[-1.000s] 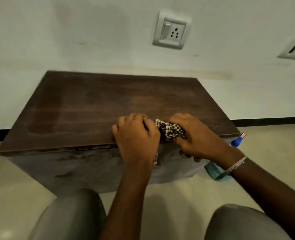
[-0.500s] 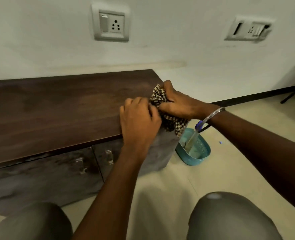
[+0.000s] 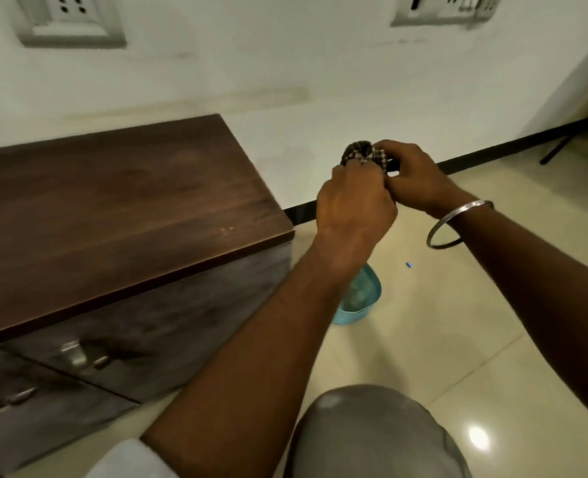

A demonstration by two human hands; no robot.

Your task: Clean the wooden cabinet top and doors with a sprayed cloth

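White wall (image 3: 285, 63), cream tile floor (image 3: 458, 322), dark wooden cabinet top (image 3: 113, 208) on the left with nothing on it. Doors (image 3: 147, 339) below it, metal handles (image 3: 75, 353) blurred.

Cloth (image 3: 363, 153) is checked, bunched into a wad, and held in the air to the right of the cabinet, clear of the top and over the floor. 2 hands on it:
- left hand (image 3: 354, 208): fingers curled and clamped on the near side of the wad
- right hand (image 3: 413, 177): fingers pinching the far side, steel bangle (image 3: 458, 222) loose on the wrist

Blue basket (image 3: 365, 294) sits on the floor just beside the cabinet's right end, partly hidden by the left wrist. Contents not readable, no spray bottle visible.

My read: the cloth is being gathered or refolded into a compact pad off the surface, probably before spraying or wiping. Neither the top nor the doors are in contact with it.
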